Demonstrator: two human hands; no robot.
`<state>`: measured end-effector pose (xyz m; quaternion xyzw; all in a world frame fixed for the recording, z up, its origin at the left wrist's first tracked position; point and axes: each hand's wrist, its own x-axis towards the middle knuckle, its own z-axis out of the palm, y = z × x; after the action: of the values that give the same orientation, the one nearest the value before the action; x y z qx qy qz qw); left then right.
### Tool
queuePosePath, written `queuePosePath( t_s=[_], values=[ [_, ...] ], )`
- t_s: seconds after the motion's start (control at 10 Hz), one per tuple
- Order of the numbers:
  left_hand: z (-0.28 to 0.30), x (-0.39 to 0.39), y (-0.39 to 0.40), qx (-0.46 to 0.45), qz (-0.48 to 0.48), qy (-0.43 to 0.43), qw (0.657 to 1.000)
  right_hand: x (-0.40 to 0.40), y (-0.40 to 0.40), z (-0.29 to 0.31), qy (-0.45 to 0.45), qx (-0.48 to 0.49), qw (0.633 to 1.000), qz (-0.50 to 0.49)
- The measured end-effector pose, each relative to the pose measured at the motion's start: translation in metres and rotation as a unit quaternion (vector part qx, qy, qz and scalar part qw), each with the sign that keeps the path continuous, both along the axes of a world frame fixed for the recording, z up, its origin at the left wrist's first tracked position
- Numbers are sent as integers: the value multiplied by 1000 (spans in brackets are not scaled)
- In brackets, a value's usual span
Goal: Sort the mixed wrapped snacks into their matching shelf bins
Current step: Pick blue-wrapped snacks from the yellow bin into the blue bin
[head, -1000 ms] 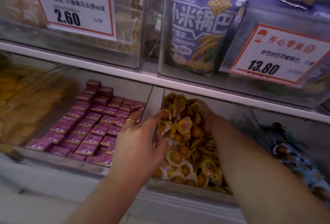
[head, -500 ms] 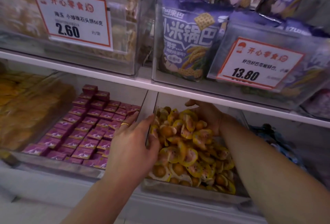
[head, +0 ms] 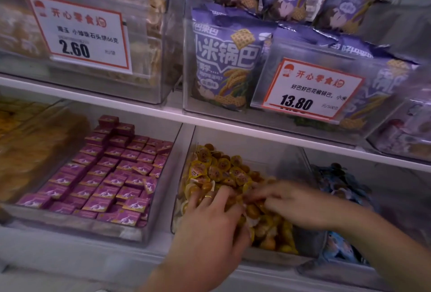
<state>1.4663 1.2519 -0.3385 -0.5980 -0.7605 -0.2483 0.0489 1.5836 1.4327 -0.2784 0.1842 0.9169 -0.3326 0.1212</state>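
A person's left hand (head: 210, 221) and right hand (head: 296, 205) both reach into a clear bin (head: 184, 175) of yellow wrapped snacks (head: 219, 170) on the lower shelf. The left hand's fingers are spread and lie flat on the pile, a ring on one finger, likely so as to rake through it for strays. The right hand is blurred; its fingers seem to pinch at wrappers, but whether they hold one cannot be told. Just left sits a bin of purple boxed snacks (head: 105, 175) in neat rows; at the right, a bin of blue wrapped snacks (head: 338, 184). The white shelf edge (head: 140, 110) above carries clear bins of purple bags (head: 224, 58) (with price cards (head: 79, 33) clipped in front).
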Motion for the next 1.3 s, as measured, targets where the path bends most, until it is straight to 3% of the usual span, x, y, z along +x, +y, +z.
queuePosePath(
  t_s=[0.1,0.3,0.4,0.5,0.6,0.8,1.0,1.1,1.3],
  values=[
    [1,-4,1,-22,12,-20,999,8,-6,-6,-7,148,987,63],
    [1,-7,4,-39,29,-42,998,-27,9,-5,-42,177,981,-63],
    [0,-8,4,-70,27,-45,996,-73,41,-17,9,143,978,-149],
    [-1,-7,3,-79,34,-41,995,-118,69,-43,-6,9,965,-262],
    [-4,-6,3,-111,58,-25,992,-149,73,-72,7,-104,944,-312],
    [-8,-10,11,-161,24,-68,984,-185,54,-87,47,-210,932,-292],
    [-8,-15,11,-166,-20,-81,983,-184,41,-73,-4,-266,934,-238],
    [-9,-18,10,-157,-47,-94,982,-176,45,-59,-16,-329,913,-239],
    [-9,-20,8,-109,-87,-116,983,-142,55,-42,36,-313,922,-225]
  ],
)
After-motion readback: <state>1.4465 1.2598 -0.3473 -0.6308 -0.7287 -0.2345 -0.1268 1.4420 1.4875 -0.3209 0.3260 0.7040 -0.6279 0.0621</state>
